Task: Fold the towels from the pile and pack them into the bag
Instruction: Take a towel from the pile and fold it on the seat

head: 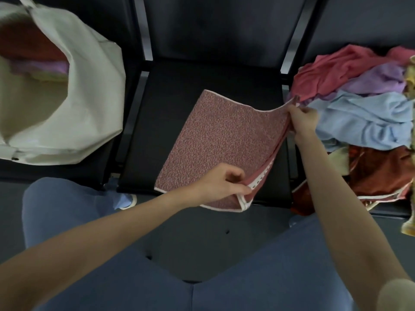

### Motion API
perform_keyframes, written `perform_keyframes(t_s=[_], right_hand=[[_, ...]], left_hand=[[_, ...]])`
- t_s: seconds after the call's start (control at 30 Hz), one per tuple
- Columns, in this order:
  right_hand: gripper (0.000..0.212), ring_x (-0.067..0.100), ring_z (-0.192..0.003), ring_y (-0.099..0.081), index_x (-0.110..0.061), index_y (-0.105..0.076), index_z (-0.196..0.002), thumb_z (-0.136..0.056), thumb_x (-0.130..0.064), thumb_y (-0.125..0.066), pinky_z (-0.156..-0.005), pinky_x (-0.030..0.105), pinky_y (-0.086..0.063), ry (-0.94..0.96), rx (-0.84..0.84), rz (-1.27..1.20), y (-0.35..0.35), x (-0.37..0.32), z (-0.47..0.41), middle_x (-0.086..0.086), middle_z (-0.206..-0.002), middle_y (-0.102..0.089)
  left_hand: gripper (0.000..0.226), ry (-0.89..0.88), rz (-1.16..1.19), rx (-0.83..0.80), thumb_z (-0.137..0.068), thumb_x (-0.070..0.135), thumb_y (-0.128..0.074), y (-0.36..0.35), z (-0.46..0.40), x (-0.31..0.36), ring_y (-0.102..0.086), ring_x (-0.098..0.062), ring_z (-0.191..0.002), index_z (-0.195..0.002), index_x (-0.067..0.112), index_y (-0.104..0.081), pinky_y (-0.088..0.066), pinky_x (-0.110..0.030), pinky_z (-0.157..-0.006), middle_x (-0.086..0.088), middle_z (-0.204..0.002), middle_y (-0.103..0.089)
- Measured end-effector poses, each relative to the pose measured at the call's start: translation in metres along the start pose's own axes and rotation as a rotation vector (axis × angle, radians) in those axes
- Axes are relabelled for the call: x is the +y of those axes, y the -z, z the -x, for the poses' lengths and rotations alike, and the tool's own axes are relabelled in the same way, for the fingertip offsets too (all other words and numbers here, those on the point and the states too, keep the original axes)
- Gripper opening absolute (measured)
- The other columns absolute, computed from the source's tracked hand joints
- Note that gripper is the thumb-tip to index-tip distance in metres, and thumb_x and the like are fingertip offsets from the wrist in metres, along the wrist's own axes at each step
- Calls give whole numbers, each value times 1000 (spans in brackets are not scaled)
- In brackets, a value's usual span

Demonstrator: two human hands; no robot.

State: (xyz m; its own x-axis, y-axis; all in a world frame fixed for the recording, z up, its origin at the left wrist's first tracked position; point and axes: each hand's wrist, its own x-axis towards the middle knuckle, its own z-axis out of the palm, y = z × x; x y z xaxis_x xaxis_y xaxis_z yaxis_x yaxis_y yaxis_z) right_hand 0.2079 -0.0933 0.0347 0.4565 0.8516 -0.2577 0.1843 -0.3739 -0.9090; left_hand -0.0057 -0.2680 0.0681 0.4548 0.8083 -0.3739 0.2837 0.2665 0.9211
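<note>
Your left hand pinches the near corner of the speckled pink towel with the white edge. Your right hand pinches its far right corner. The towel lies folded on the black middle seat, with its right side lifted off the seat. The big white cloth bag sits open on the seat to your left, with folded towels inside. The messy pile of pink, purple, blue and dark red towels is on the seat to your right, just beside your right hand.
</note>
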Motion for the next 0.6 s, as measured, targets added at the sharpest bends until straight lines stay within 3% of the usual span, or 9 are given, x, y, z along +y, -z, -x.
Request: perform_keyframes(t_s=[0.1, 0.23, 0.37, 0.5, 0.6], right_hand=[[15, 7, -51, -39, -14, -51, -63, -70, -13, -63, -47, 22, -31, 85, 26, -26, -18, -19, 11, -2, -57, -43], [27, -1, -47, -39, -20, -43, -56, -70, -11, -64, -52, 21, -36, 199, 91, -32, -65, -42, 33, -9, -56, -45], [15, 7, -65, -51, -12, -52, -78, -75, -17, -65, -62, 17, -37, 228, 117, 26, -114, -50, 48, -5, -73, -53], [21, 9, -75, -55, -5, -55, -99, -83, -16, -63, -67, 19, -40, 203, 36, 57, -163, -42, 58, 0, -87, -58], [25, 10, -78, -55, -6, -52, -108, -89, -19, -61, -70, 23, -43, 157, -14, 133, -193, -29, 61, 0, -91, -58]], left_hand=[[16, 84, 94, 6, -85, 7, -70, 11, 14, -7, -70, -25, -89, -93, -7, -68, -58, -33, -83, -19, -98, -71], [8, 145, 113, 74, -85, 10, -71, 33, 37, -19, -70, -23, -93, -90, 3, -71, -56, -31, -87, -13, -99, -72], [9, 193, 113, 177, -83, 16, -75, 63, 54, -40, -70, -22, -91, -83, 8, -73, -54, -34, -90, -9, -95, -74], [19, 256, 152, 306, -80, 17, -77, 84, 60, -70, -68, -33, -93, -86, -1, -73, -51, -48, -95, -20, -95, -71], [13, 298, 67, 345, -81, 18, -76, 92, 59, -92, -70, -25, -88, -81, 6, -74, -54, -46, -90, -11, -89, -74]])
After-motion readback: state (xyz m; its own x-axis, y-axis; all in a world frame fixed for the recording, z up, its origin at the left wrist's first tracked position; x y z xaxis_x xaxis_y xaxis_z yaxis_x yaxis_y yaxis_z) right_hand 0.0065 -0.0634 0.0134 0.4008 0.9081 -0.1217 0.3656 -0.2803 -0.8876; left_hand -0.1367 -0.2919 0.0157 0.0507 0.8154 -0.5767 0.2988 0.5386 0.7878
